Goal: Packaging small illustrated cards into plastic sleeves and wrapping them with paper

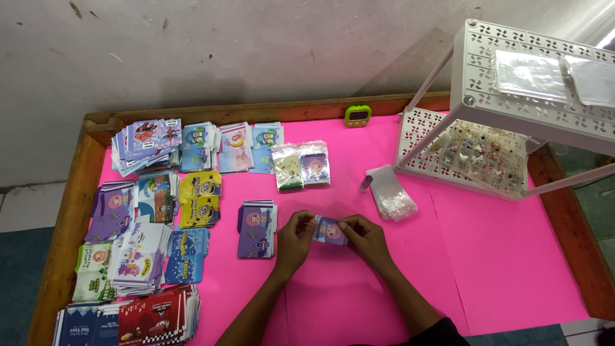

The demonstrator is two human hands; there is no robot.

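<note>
Over a pink table point(512, 256), your left hand point(295, 240) and right hand point(365, 240) pinch a small purple card point(330, 230) between them, fingers closed on its opposite edges just above the tabletop. A purple card stack point(256, 229) lies just left of your left hand. Clear sleeves point(392, 194) rest near a white plastic rack point(474, 154); a green timer point(357, 115) sits at the far edge.

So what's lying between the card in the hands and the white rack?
In the head view, a loose stack of clear plastic sleeves lies on the pink table between the card and the white rack.
</note>
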